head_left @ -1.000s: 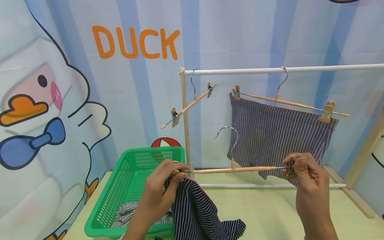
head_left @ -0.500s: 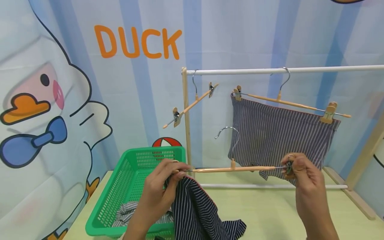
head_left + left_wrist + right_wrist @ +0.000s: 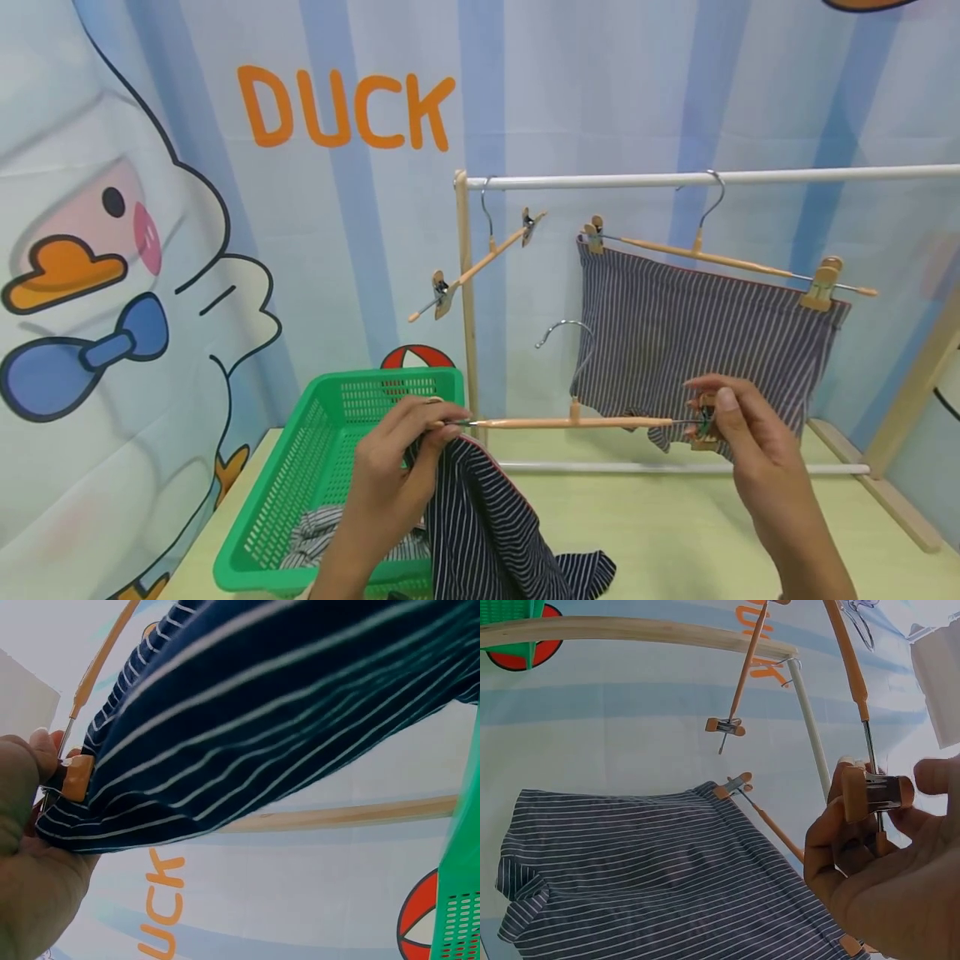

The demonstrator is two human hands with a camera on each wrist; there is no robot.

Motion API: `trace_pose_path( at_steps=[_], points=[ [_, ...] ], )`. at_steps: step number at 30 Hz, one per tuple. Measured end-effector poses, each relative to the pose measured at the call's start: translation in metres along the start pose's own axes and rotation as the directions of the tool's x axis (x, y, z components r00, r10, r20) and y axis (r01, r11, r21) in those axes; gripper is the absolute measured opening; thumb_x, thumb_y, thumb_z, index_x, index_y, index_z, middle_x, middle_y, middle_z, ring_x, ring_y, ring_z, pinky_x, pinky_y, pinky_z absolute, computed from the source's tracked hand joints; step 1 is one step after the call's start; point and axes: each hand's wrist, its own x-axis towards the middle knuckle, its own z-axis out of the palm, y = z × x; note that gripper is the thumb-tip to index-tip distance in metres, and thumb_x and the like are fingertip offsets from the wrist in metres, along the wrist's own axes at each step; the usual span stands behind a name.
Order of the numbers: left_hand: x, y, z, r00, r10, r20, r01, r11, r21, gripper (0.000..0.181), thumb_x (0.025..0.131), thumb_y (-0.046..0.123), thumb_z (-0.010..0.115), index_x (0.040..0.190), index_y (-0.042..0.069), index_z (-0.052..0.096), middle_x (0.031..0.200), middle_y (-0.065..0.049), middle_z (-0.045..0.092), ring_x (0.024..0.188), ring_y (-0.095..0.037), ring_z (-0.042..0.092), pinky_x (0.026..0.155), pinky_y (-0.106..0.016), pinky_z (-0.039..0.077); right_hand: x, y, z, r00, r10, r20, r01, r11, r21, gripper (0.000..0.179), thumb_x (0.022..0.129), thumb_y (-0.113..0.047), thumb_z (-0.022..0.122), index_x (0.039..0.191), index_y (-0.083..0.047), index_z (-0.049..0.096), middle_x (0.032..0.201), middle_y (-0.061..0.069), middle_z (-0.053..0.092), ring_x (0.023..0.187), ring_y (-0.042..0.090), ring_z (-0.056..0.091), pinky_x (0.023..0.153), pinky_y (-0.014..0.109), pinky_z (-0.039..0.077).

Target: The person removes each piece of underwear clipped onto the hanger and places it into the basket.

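My left hand [image 3: 401,467] pinches the left end of a clip hanger [image 3: 573,422], together with the edge of a navy garment with white stripes [image 3: 487,517]. In the left wrist view an orange-tan clip [image 3: 77,778] sits on that garment's edge near my fingers. The garment's lower part drops out of the head view. My right hand [image 3: 757,450] is at the hanger's other end, fingers curled loosely round the right clip [image 3: 877,793]. No cloth shows in this clip, and my thumb stands slightly off it. The metal hook [image 3: 562,325] points up.
A rack's white rail [image 3: 600,177] carries a hanger without cloth [image 3: 480,265] and another hanger [image 3: 738,260] with a striped garment [image 3: 690,350] clipped to it. At left stands a green basket [image 3: 247,500] holding striped cloth [image 3: 311,533]. A lower rail [image 3: 600,467] runs above the table.
My right hand has shifted slightly left along the hanger, its grip loosening and the index finger straightening over the clip. My left hand keeps its pinch, with the hanger nudged slightly left.
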Motion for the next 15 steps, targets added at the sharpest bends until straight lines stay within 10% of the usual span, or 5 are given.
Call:
trace_pose_path(
  at_steps=[6, 15],
  points=[
    [0.001, 0.001, 0.001, 1.0, -0.003, -0.007, 0.003, 1.0, -0.008, 0.022, 0.091, -0.006, 0.065, 0.107, 0.008, 0.071, 0.099, -0.007, 0.068, 0.081, -0.012, 0.063, 0.067, -0.013, 0.045, -0.001, -0.008, 0.007, 0.998, -0.05, -0.041, 0.038, 0.965, -0.258, 0.021, 0.103, -0.014, 0.055, 0.121, -0.012, 0.065, 0.114, -0.018, 0.055, 0.095, 0.001, 0.054, 0.075, 0.015, 0.044],
    [0.0, 0.002, 0.0, 1.0, 0.011, 0.008, -0.011, 1.0, 0.01, 0.021, 0.091, -0.002, 0.066, 0.109, 0.009, 0.071, 0.101, -0.006, 0.069, 0.087, -0.013, 0.067, 0.073, -0.014, 0.051, -0.002, -0.005, 0.011, 0.957, -0.287, 0.039, 0.282, 0.889, -0.361, 0.029, 0.086, 0.003, 0.072, 0.102, -0.021, 0.077, 0.112, -0.011, 0.054, 0.1, -0.004, 0.048, 0.081, 0.011, 0.038]
  ],
)
